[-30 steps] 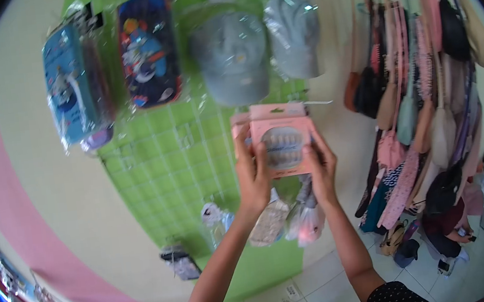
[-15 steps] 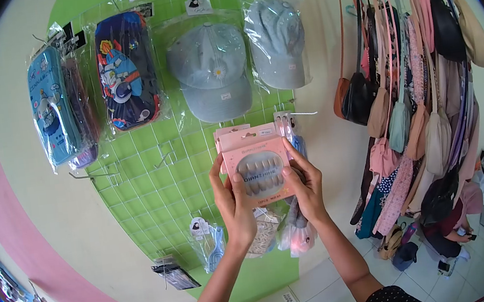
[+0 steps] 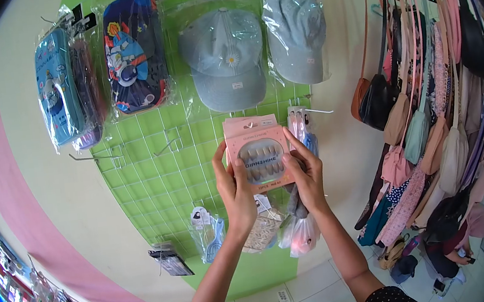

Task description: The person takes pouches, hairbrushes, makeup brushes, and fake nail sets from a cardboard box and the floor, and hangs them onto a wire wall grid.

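Observation:
A pink box of press-on nails is held upright in front of the wall rack, its clear oval window facing me with rows of pale nails behind it. My left hand is closed on the box's left edge, thumb on the front. On the right edge, my right hand grips it with the thumb on the front and fingers behind. Pink card with a hanging slot rises behind the top of the box; I cannot tell whether it is a second box. Part of the rack is hidden behind the hands.
Wrapped pencil cases and grey-blue caps hang above on the green wire grid. Below are a blue hairbrush and other packets. Bags and scarves hang at right, near a person low on the tiled floor.
The view has turned slightly, so the hanging goods at the top sit higher and further right. Both hands still hold the box, which now leans less.

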Action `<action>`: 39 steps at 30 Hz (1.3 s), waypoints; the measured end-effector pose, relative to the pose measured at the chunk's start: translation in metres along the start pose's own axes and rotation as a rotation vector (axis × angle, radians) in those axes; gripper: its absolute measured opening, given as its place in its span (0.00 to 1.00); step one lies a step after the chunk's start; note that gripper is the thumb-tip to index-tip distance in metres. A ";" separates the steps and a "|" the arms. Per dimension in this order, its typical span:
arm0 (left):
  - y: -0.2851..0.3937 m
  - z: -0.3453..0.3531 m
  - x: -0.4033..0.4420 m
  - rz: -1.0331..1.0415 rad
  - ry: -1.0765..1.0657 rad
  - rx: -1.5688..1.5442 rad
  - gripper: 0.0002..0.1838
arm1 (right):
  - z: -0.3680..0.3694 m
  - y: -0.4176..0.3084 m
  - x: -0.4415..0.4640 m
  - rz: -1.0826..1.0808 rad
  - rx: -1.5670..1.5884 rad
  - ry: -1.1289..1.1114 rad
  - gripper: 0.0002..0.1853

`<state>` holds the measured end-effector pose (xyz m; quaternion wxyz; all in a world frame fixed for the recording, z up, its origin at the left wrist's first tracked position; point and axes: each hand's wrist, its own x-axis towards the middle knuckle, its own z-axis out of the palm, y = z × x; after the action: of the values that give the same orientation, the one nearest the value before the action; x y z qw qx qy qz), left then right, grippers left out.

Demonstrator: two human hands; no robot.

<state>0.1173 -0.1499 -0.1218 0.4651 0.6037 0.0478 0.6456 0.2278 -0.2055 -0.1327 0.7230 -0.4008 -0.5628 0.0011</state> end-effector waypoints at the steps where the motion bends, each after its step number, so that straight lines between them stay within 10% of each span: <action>1: -0.010 0.000 0.005 0.001 0.007 0.005 0.19 | 0.001 0.007 0.004 0.005 0.009 0.005 0.24; 11: -0.096 -0.019 0.047 0.010 0.056 0.612 0.18 | 0.009 0.113 0.033 -0.077 -0.095 0.028 0.23; 15: -0.111 -0.021 0.051 0.352 0.097 0.963 0.16 | 0.013 0.135 0.035 -0.114 -0.143 0.051 0.22; 20: -0.115 -0.042 0.021 0.241 0.246 0.918 0.22 | 0.002 0.140 0.022 -0.457 -0.576 0.123 0.16; 22: -0.095 -0.070 -0.033 0.253 0.315 0.858 0.23 | 0.001 0.122 -0.022 -0.211 -0.251 0.208 0.14; 30: -0.183 -0.174 -0.355 -0.366 0.983 1.089 0.24 | -0.063 0.103 -0.308 0.559 -0.513 -1.398 0.10; 39: -0.245 -0.256 -0.592 -1.327 1.001 1.145 0.25 | -0.069 0.121 -0.380 0.980 -0.637 -1.721 0.09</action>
<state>-0.0562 -0.2737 -0.7778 0.2970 0.2473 0.8667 0.3152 0.1997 -0.3351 -0.5150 -0.1421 -0.6216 -0.6380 0.4317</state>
